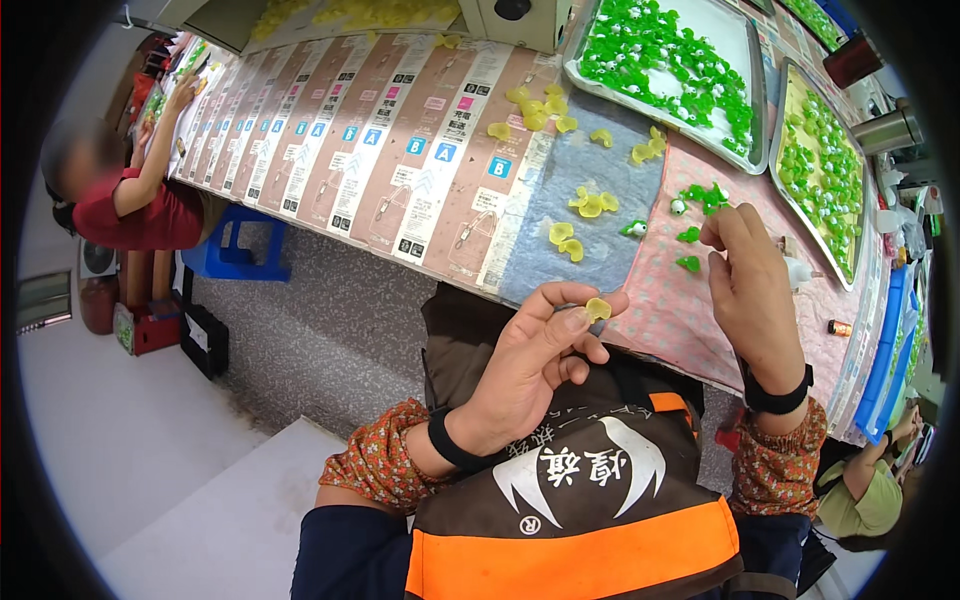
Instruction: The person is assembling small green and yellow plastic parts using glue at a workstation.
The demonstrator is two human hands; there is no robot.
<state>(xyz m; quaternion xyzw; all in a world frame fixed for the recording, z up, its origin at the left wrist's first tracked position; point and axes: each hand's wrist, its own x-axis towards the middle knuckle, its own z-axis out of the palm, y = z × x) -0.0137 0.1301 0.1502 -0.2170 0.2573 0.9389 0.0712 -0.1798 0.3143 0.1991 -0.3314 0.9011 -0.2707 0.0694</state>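
My left hand (540, 355) pinches a small yellow cupped plastic piece (598, 310) between thumb and forefinger, just in front of the table edge. My right hand (755, 290) is over the pink patterned cloth (650, 290), its fingers curled together and pointing down. What its fingertips hold, if anything, is hidden. Beside them lie small green pieces (688, 264), and a green piece with a white ball (636, 229) sits further left. Loose yellow pieces (594, 203) are scattered over the blue-grey cloth (535, 240) between my hands and the machine.
A metal tray of green and white pieces (752, 165) stands at the back, with a second tray (850, 282) to its right. A small glue-like bottle (798, 272) is beside my right hand. At far left a person in red (160, 205) works; another person's sleeve (870, 500) shows at right.
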